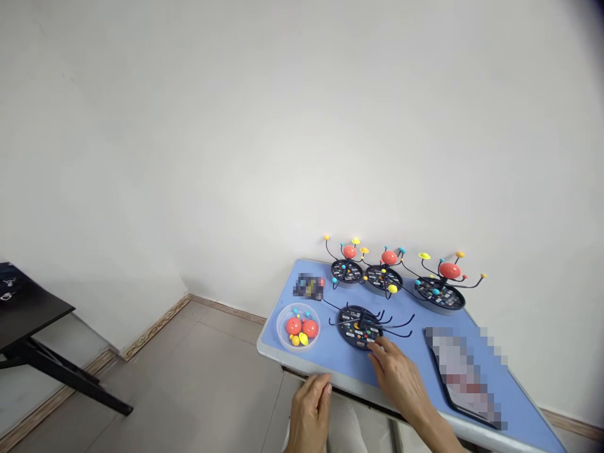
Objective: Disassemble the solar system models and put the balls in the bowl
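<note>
A black round base [361,327] with bare curved arms stands on the blue table. My right hand [394,371] touches its front right rim with the fingertips; whether they pinch anything is too small to tell. My left hand [312,402] is at the table's front edge, fingers bent together, and what they hold, if anything, is hidden. Left of the base, a clear round bowl [299,327] contains two red balls and several small yellow, orange and blue pieces. Three planet models with red balls, the left [346,270], middle [384,277] and right [440,292], line the back.
A blurred dark item [309,286] lies at the table's back left. On the right rests a dark-edged tablet-like object [465,377], its face pixelated. A pale wall rises behind the blue table [406,302]. Another black table [35,311] stands far left.
</note>
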`<state>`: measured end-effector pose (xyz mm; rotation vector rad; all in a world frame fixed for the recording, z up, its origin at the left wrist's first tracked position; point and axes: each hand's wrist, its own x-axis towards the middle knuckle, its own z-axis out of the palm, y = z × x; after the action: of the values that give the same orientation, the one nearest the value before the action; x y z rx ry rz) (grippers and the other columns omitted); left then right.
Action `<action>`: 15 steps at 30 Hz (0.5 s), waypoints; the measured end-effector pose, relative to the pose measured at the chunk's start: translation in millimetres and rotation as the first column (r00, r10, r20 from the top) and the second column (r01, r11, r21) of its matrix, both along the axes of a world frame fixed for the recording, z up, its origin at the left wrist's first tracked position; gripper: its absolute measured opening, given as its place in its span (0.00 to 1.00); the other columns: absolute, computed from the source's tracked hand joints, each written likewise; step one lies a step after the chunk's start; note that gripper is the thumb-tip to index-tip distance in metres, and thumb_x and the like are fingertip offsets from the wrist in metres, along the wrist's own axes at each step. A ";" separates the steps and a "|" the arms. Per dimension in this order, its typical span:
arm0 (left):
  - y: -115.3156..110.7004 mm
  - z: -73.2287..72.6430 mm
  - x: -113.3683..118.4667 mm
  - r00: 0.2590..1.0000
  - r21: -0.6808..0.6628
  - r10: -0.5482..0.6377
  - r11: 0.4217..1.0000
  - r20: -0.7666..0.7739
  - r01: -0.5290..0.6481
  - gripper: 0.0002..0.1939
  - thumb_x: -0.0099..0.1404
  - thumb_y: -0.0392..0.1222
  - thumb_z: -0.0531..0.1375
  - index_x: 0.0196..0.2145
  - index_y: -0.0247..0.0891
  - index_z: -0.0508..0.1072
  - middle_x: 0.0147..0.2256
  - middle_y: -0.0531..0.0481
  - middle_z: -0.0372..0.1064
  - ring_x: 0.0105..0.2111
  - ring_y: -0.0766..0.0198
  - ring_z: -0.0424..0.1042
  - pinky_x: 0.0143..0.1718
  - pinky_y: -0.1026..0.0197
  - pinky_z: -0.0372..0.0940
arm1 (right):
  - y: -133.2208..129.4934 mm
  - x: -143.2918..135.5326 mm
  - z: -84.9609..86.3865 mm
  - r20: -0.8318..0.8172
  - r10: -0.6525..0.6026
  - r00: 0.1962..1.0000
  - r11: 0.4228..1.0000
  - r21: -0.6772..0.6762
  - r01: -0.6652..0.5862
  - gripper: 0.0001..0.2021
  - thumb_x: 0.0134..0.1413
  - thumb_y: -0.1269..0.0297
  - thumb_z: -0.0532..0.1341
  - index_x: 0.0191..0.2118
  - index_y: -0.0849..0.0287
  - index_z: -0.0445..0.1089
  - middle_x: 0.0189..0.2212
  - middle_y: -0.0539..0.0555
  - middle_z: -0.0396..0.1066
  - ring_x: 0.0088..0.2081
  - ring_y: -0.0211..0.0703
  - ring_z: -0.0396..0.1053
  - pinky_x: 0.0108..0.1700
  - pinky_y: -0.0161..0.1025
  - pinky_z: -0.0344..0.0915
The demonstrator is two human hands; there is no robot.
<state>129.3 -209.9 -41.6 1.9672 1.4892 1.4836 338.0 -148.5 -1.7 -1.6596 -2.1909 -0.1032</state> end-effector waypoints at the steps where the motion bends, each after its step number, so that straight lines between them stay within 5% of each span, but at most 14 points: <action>1: 1.1 1.7 2.1 1.000 -0.020 0.000 1.000 -0.009 0.000 0.18 0.73 0.45 0.49 0.43 0.40 0.78 0.36 0.44 0.78 0.36 0.61 0.78 0.38 0.62 0.73 | 1.9 5.6 -6.0 0.004 0.004 1.000 1.000 0.006 -0.004 0.15 0.62 0.71 0.49 0.42 0.54 0.73 0.44 0.57 0.74 0.40 0.46 0.74 0.33 0.37 0.65; 6: 7.2 9.8 10.9 0.998 -0.087 -0.030 0.996 -0.058 0.024 0.18 0.73 0.43 0.48 0.45 0.39 0.77 0.37 0.43 0.77 0.37 0.60 0.77 0.39 0.60 0.73 | 9.4 14.6 -23.8 -0.015 0.051 0.999 0.992 0.112 -0.049 0.14 0.62 0.69 0.49 0.42 0.53 0.72 0.39 0.56 0.73 0.37 0.45 0.73 0.31 0.37 0.66; 15: 19.1 15.7 37.2 0.997 -0.087 -0.034 0.996 -0.073 0.027 0.18 0.73 0.42 0.48 0.44 0.38 0.77 0.35 0.43 0.76 0.35 0.59 0.76 0.37 0.58 0.72 | 2.6 12.2 -18.6 0.021 0.055 0.998 0.993 0.104 -0.057 0.11 0.62 0.70 0.52 0.33 0.55 0.70 0.33 0.55 0.69 0.31 0.43 0.71 0.26 0.35 0.63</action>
<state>166.5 -190.8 -25.9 2.0051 1.5192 1.3248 350.2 -146.0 -20.4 -1.5451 -2.2037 -0.2142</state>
